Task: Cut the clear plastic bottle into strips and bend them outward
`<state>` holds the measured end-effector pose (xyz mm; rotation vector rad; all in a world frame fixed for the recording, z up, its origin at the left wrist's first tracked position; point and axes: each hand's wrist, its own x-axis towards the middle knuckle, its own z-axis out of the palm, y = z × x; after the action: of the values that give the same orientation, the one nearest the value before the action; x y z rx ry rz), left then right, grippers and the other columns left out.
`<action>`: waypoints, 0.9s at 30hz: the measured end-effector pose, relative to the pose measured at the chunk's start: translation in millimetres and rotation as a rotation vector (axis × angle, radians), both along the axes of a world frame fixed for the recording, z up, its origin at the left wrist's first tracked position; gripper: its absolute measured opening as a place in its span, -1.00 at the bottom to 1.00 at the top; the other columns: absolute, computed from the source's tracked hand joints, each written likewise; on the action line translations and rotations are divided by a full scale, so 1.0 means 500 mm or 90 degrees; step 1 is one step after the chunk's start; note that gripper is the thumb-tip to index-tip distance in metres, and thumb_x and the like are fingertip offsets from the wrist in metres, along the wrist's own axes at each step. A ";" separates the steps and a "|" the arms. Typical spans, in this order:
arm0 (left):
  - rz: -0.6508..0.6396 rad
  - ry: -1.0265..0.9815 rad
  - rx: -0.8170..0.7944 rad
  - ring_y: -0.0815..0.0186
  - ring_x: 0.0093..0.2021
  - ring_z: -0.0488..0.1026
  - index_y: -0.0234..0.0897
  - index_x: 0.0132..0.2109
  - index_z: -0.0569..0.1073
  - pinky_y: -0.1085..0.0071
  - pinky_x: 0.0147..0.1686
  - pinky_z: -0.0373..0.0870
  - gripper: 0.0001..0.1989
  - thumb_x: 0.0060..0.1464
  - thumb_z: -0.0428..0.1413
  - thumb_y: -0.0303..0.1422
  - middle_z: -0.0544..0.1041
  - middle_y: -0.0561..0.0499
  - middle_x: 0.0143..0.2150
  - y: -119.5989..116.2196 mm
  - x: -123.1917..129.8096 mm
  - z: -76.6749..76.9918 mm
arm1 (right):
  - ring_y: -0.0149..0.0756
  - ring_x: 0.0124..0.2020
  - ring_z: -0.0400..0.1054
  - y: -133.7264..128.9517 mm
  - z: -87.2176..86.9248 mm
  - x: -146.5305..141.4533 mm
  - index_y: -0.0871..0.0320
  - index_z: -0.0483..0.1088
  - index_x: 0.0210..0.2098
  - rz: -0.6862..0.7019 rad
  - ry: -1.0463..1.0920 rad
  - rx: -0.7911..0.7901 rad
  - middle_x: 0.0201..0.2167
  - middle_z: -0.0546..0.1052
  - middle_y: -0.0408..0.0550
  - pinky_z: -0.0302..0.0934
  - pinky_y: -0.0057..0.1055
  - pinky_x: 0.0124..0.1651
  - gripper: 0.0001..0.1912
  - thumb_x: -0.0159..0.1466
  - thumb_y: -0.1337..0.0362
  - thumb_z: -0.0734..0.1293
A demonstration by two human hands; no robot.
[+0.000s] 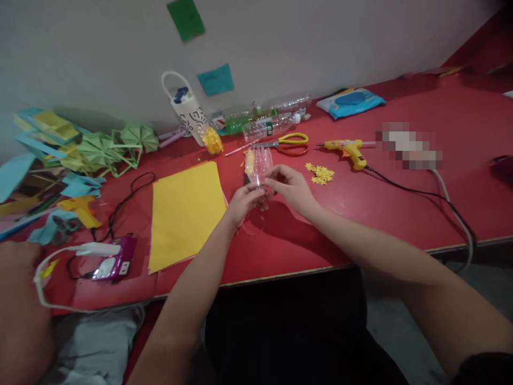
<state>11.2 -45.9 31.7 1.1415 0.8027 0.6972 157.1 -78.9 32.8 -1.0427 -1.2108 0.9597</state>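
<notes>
A clear ribbed plastic piece point(261, 160), like part of a bottle, is held over the red table, with something yellow showing at its left side. My left hand point(245, 202) grips its lower end, fingers wrapped round it. My right hand point(289, 184) is closed in a pinch at the piece's lower right side. Small yellow stars point(319, 174) lie in a pile to the right of my right hand. Just behind the piece are scissors point(293, 141) with yellow and red handles. Yellow paper sheets point(186, 214) lie left of my left hand.
A yellow glue gun point(347, 149) with a black cable lies at right, another point(82, 209) at left. Plastic bottles point(268, 125), a white holder point(190, 115) and a blue packet point(350, 102) line the wall. Folded paper crafts point(100, 152) and another person's arm point(22, 310) are at left.
</notes>
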 end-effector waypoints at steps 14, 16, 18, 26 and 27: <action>-0.022 0.010 0.000 0.42 -0.63 0.38 -0.34 -0.32 0.41 0.45 -0.56 0.20 -0.73 -0.17 0.23 -0.28 0.53 0.02 -0.53 0.006 -0.006 0.002 | -0.41 -0.49 0.23 0.009 0.007 0.020 0.12 0.33 -0.41 0.038 -0.227 0.040 -0.52 0.37 -0.21 0.14 -0.41 -0.39 -0.93 0.18 0.33 0.34; -0.022 0.008 -0.008 0.43 -0.63 0.38 -0.34 -0.32 0.42 0.45 -0.56 0.22 -0.72 -0.17 0.25 -0.26 0.53 0.03 -0.53 0.005 -0.005 0.002 | -0.40 -0.48 0.23 0.010 0.007 0.021 0.12 0.33 -0.43 0.023 -0.249 0.048 -0.52 0.37 -0.20 0.14 -0.41 -0.39 -0.91 0.17 0.34 0.34; -0.020 0.002 -0.023 0.44 -0.63 0.38 -0.34 -0.32 0.42 0.46 -0.56 0.23 -0.70 -0.18 0.27 -0.25 0.53 0.03 -0.53 0.005 -0.005 0.002 | -0.39 -0.48 0.23 0.011 0.006 0.022 0.12 0.33 -0.44 0.011 -0.266 0.063 -0.52 0.37 -0.19 0.14 -0.41 -0.39 -0.91 0.18 0.34 0.34; -0.016 -0.053 -0.077 0.46 -0.58 0.39 -0.36 -0.33 0.45 0.49 -0.55 0.25 -0.68 -0.12 0.29 -0.20 0.53 0.01 -0.50 0.005 -0.007 -0.003 | -0.27 -0.33 0.36 0.005 -0.002 0.022 0.08 0.39 -0.38 -0.040 -0.400 0.240 -0.36 0.48 -0.06 0.24 -0.34 -0.26 -0.87 0.27 0.31 0.23; -0.021 -0.063 -0.082 0.46 -0.58 0.38 -0.36 -0.34 0.45 0.49 -0.55 0.25 -0.68 -0.12 0.29 -0.19 0.53 0.01 -0.50 0.004 -0.007 -0.004 | -0.27 -0.32 0.36 0.003 -0.002 0.021 0.08 0.39 -0.37 -0.046 -0.412 0.250 -0.35 0.48 -0.04 0.25 -0.34 -0.25 -0.86 0.29 0.31 0.22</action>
<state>7.5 -43.8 29.6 0.9943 0.7338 0.6602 167.6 -77.3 31.6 -1.0966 -1.7885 0.2938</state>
